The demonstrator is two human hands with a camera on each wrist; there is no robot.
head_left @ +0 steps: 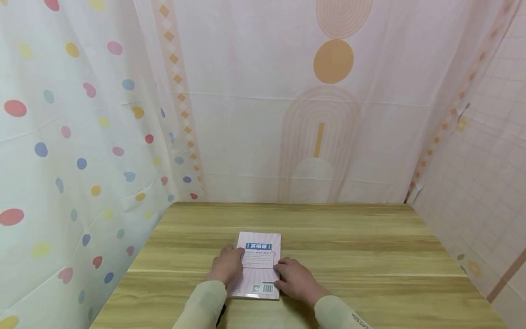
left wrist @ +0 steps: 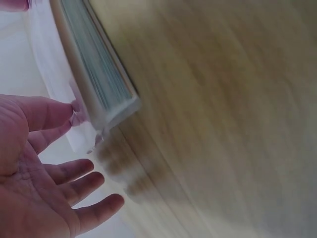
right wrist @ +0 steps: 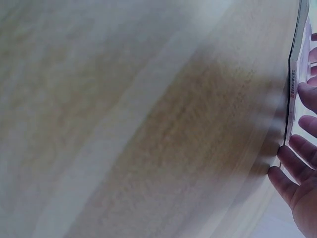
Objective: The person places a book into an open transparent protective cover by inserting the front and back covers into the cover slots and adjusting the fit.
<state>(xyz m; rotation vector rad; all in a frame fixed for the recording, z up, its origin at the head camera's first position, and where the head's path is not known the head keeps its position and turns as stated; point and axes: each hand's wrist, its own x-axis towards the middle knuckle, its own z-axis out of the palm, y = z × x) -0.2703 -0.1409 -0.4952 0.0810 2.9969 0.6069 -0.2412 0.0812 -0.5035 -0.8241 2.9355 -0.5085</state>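
Note:
A pink book lies flat on the wooden table, with a blue title block near its top and a barcode at the lower right. My left hand is at its left side. In the left wrist view, thumb and index finger of that hand pinch the cover's edge beside the page block, while the other fingers are spread. Along the right side, my right hand touches the book with fairly straight fingers. The right wrist view shows its fingertips against the book's spine.
The wood-grain table extends around the book on all sides. Behind it hangs a pale patterned curtain. A dotted curtain borders the left, and a checked one the right.

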